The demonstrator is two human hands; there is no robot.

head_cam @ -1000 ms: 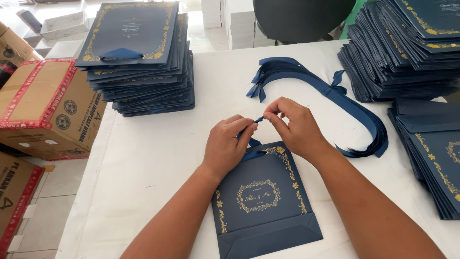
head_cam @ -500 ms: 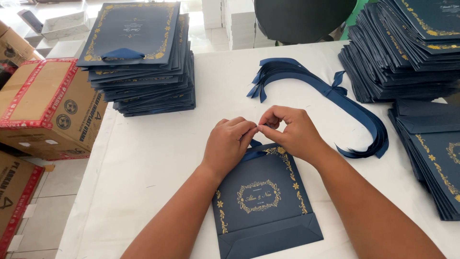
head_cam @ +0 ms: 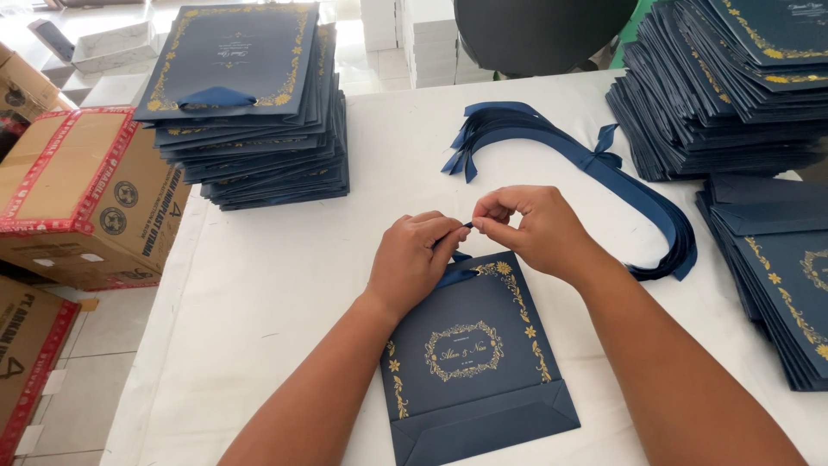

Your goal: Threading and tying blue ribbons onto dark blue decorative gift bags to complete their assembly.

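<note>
Both hands pinch the same thin piece of dark blue ribbon (head_cam: 467, 227) just above the top edge of the flat navy paper bag (head_cam: 470, 349). From my remote view, the left hand (head_cam: 414, 259) is clenched on one side of it and the right hand (head_cam: 528, 229) grasps the other side, thumb against forefinger, so the grip of each hand is closed on the ribbon. The fingertips almost touch each other. I judge they hold it so close because the ribbon is narrow and has to be guided at the small hole near the bag's upper edge.

The bag lies flat on the white worktop (head_cam: 285, 259), with its folded bottom toward me and its gold ornament facing up, which keeps the top edge free for the fingers. A bundle of loose blue ribbons (head_cam: 595, 168) lies beyond the right hand, near enough to reach. One tall stack of the same bags (head_cam: 246, 103) stands at the far left and another stack (head_cam: 733, 86) at the far right, with more bags (head_cam: 776, 276) at the right edge. Cardboard boxes (head_cam: 78, 198) stand beside the worktop on the left.

The hole itself is hidden under the fingers, and I cannot tell whether the ribbon already passes through it. The right stacks are cut off by the frame.
</note>
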